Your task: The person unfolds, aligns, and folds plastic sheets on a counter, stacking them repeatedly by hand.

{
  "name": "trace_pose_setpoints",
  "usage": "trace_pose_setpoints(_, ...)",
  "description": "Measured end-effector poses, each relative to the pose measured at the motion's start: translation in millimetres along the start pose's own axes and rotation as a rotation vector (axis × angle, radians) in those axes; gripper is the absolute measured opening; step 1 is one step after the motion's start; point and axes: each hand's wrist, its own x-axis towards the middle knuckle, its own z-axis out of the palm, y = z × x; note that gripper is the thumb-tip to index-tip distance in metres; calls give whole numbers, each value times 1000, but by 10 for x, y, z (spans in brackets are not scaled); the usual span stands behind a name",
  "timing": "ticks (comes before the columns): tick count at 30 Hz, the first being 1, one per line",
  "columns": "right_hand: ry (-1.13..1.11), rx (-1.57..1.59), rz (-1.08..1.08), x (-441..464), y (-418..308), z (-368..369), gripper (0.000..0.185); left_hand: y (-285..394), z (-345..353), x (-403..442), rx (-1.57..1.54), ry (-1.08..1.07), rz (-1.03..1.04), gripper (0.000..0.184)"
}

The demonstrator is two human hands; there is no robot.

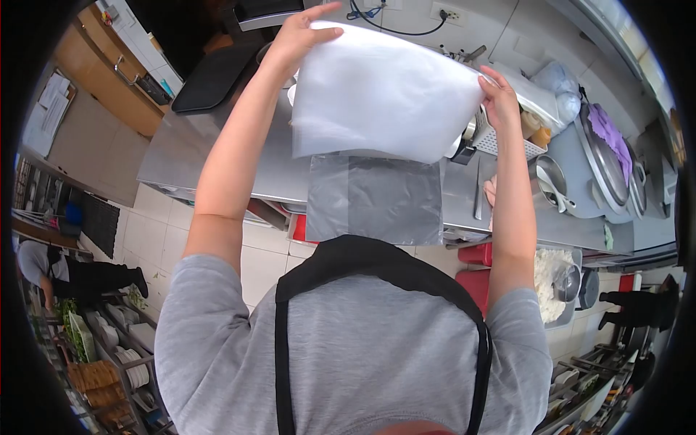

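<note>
The left hand (308, 32) and the right hand (499, 98) are raised in front of the body, well apart, and the white sheet (388, 94) is stretched between them, above the counter (167, 167). The sheet is thin, a little see-through, and looks like plastic. Its long axis goes from side to side, from the left hand to the right hand, and its upper edge slopes down toward the right. Its broad face is turned to the wearer, and the lower edge hangs free, slightly curved and blurred. The left hand holds the upper left corner; its thumb lies at the edge and one finger is stretched out beyond it, while how the other fingers press cannot be seen well. The right hand pinches the upper right corner between thumb and fingers. Just below the sheet, a clear plastic piece (395, 203) lies on the counter and reaches past its front edge; it is also longer from side to side. A black tray (214, 80) is at the left, beyond the left forearm. Near the right hand is a white basket (533, 150), and farther right are a metal pot (552, 161) with utensils in it and a purple cloth (609, 138) on a round lid (598, 156). At the lower right, a tub (578, 259) holds something white. One other person (54, 268) is at the far left, and another (641, 304) at the far right.
</note>
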Motion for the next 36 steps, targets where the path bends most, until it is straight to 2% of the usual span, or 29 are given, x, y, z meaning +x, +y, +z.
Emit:
trace_pose_setpoints(1,11,-2,0,10,-4,-31,34,77,28,-26,-96,-50,-117,49)
trace_pose_setpoints(2,17,-25,12,42,-12,-83,34,185,86,-69,-135,-68,-100,36)
trace_pose_setpoints(3,13,-28,14,71,-13,-127,34,242,142,-73,-137,-64,-101,36)
trace_pose_setpoints(6,62,34,80,132,14,-198,30,360,293,-70,173,-80,181,29)
trace_pose_setpoints(9,101,34,105,153,21,-218,30,578,408,-125,350,-57,302,31)
trace_pose_setpoints(10,117,37,89,176,32,-240,31,588,435,-116,328,-22,472,32)
trace_pose_setpoints(11,133,42,73,200,35,-267,31,613,448,-107,329,-18,471,32)
trace_pose_setpoints(13,116,15,47,231,11,-317,30,708,458,-89,582,40,549,30)
trace_pose_setpoints(17,168,-129,-11,272,-9,-349,25,763,463,-70,781,137,536,22)
trace_pose_setpoints(18,169,-128,-15,292,-5,-368,25,767,453,-71,846,193,647,16)
trace_pose_setpoints(19,154,-316,-20,320,4,-396,24,805,451,-87,910,250,760,9)
trace_pose_setpoints(20,140,-503,-25,340,7,-433,23,844,459,-117,908,248,767,9)
trace_pose_setpoints(21,148,-500,-29,350,18,-473,23,888,473,-164,920,299,867,7)
trace_pose_setpoints(22,141,-868,-241,280,-31,-387,25,930,488,-186,929,350,968,4)
trace_pose_setpoints(23,131,-1235,-455,185,-101,-252,28,920,502,-169,924,345,977,4)
trace_pose_setpoints(24,62,-1099,-663,22,-228,25,33,890,519,-157,895,243,853,4)
trace_pose_setpoints(25,-24,-1019,-715,-153,-372,325,36,879,534,-141,864,141,729,5)
trace_pose_setpoints(26,-110,-937,-764,-274,-468,578,40,903,550,-144,863,135,735,5)
trace_pose_setpoints(27,-99,-936,-761,-316,-494,740,40,940,570,-165,840,22,493,6)
trace_pose_setpoints(28,-291,-926,-580,-350,-515,862,40,965,590,-170,809,-90,254,7)
trace_pose_setpoints(29,-478,-905,-397,-369,-522,938,41,942,565,-156,809,-98,263,7)
trace_pose_setpoints(30,-466,-905,-398,-342,-499,975,41,863,477,-135,660,-189,261,18)
trace_pose_setpoints(31,-581,-879,-258,-280,-462,999,39,749,360,-98,512,-278,256,30)
trace_pose_setpoints(32,-695,-849,-117,-247,-443,1030,38,503,185,33,425,-325,390,27)
trace_pose_setpoints(33,-689,-847,-119,-270,-495,1086,38,423,24,32,179,-381,123,32)
trace_pose_setpoints(35,-712,-885,-223,-367,-691,1228,31,-140,-348,92,-511,-491,123,55)
trace_pose_setpoints(36,-703,-882,-226,-407,-765,1291,31,-356,-278,-53,-793,-394,87,61)
